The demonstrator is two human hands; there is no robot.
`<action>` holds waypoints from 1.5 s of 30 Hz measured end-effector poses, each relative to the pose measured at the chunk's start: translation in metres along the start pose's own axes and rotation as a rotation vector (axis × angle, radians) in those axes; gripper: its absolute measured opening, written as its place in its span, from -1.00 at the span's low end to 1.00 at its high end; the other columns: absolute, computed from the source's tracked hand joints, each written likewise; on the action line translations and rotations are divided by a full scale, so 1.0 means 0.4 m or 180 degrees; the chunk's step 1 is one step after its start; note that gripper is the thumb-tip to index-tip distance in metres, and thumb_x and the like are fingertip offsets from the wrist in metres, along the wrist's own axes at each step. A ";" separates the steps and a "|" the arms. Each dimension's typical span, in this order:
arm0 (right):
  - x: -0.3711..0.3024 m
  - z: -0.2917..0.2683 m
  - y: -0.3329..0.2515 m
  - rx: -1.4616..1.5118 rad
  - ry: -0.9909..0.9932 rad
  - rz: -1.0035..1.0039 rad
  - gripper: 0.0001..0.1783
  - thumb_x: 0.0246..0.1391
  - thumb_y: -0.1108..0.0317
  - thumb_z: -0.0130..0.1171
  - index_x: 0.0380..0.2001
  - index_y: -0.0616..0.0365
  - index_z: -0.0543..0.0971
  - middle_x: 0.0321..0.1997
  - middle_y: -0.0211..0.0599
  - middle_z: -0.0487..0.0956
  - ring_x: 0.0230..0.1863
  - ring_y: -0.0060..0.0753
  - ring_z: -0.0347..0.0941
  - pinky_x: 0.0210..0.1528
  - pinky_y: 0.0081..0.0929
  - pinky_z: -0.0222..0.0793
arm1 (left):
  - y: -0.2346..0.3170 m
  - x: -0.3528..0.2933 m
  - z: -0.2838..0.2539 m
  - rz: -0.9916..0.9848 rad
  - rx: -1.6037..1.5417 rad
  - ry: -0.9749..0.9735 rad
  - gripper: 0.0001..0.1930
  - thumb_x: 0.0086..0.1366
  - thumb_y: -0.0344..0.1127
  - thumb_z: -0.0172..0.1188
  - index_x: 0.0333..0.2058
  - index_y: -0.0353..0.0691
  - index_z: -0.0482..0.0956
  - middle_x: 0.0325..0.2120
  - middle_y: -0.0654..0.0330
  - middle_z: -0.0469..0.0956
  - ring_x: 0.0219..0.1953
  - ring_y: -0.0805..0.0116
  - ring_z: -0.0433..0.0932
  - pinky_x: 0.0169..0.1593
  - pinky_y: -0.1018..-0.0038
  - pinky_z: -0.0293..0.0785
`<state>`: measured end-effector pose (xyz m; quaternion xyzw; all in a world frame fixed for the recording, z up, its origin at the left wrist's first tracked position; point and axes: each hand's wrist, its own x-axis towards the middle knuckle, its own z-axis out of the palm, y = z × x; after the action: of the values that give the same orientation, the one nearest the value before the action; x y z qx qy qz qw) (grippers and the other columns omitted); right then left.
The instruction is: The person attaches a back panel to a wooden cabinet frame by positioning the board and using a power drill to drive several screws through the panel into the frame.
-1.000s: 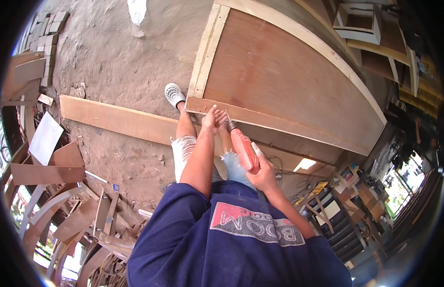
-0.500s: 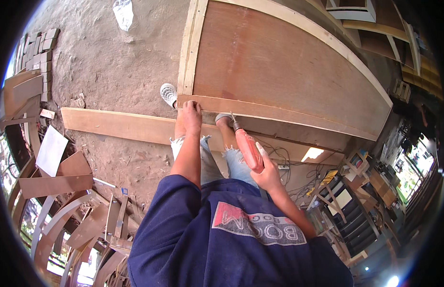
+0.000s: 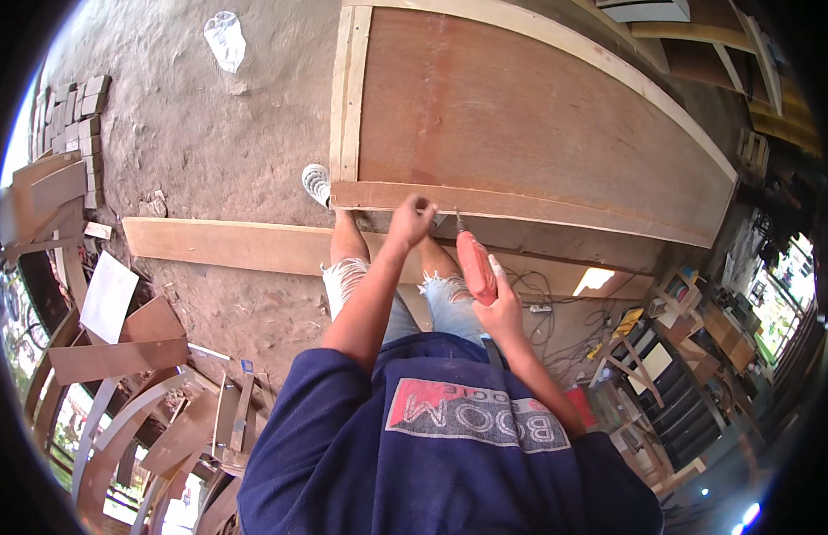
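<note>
My right hand [image 3: 501,314] is wrapped round a red power drill [image 3: 475,267], its thin bit pointing up at the near edge of a large plywood panel [image 3: 521,116]. My left hand [image 3: 412,219] is over the panel's near edge strip [image 3: 521,203], left of the bit tip, with fingertips pinched together. Whatever may be in that pinch is too small to make out. Pale wood strips [image 3: 350,98] border the panel on its left and far sides.
A long wooden board [image 3: 226,242] lies on the dirt floor across my legs. Curved wood offcuts [image 3: 119,357] pile up at left, near stacked bricks [image 3: 88,134]. Cables [image 3: 543,303] trail on the floor at right. A white plastic bag [image 3: 225,41] lies far left.
My left hand has slid rightward from the panel's corner along the near strip, closer to the drill bit. The drill has shifted slightly right and stands more upright in the picture.
</note>
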<state>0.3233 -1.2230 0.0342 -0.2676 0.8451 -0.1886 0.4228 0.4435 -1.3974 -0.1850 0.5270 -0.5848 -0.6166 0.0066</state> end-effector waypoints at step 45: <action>0.017 -0.152 0.170 0.0515 0.0398 -0.0025 -0.06 -0.08 0.43 0.31 0.47 0.07 0.34 0.18 0.18 0.64 0.24 0.25 0.56 0.22 -0.06 0.55 | 0.002 -0.067 0.111 -0.0127 0.1077 -0.1014 -0.52 0.37 0.00 0.31 -0.07 -0.39 0.67 -0.11 -0.20 0.72 0.00 -0.13 0.71 0.10 0.15 0.61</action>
<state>0.2504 -1.1680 0.0278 -0.2235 0.8507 -0.2742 0.3887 0.4256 -1.3492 -0.1778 0.4281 -0.6630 -0.5852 -0.1864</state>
